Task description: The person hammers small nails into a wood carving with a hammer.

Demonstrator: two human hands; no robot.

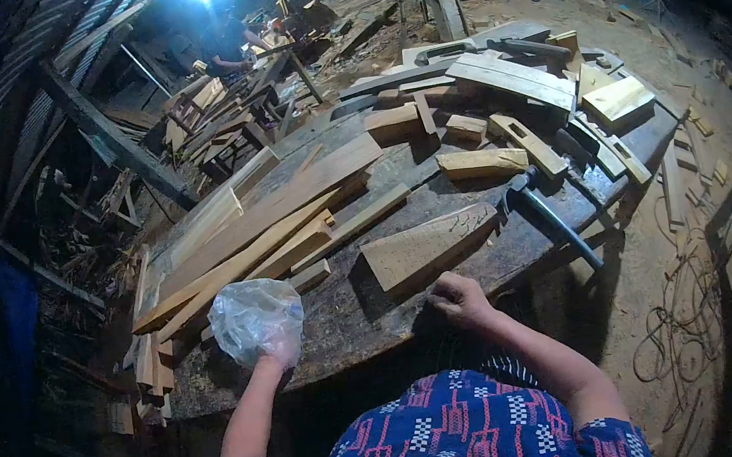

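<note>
My left hand [281, 341] is inside a crumpled, translucent plastic bag [253, 315] at the near left edge of the workbench [350, 322]. The plastic veils its fingers, so their grip does not show clearly. At the bench's front edge, my right hand [459, 297] is closed with its fingers curled; whatever they may hold is hidden. Just beyond that hand lies a thick, tapered wood block [423, 244], apart from it. A hammer [552, 219] rests to the right, its handle sticking out past the bench edge.
Long boards [281, 202] cover the bench's left side. Mortised wood pieces [527, 143], a pale plank [512, 78] and a clamp [445, 52] lie farther back. A coil of cord [681, 336] is on the ground at right. Another person [225, 45] is among wood piles behind.
</note>
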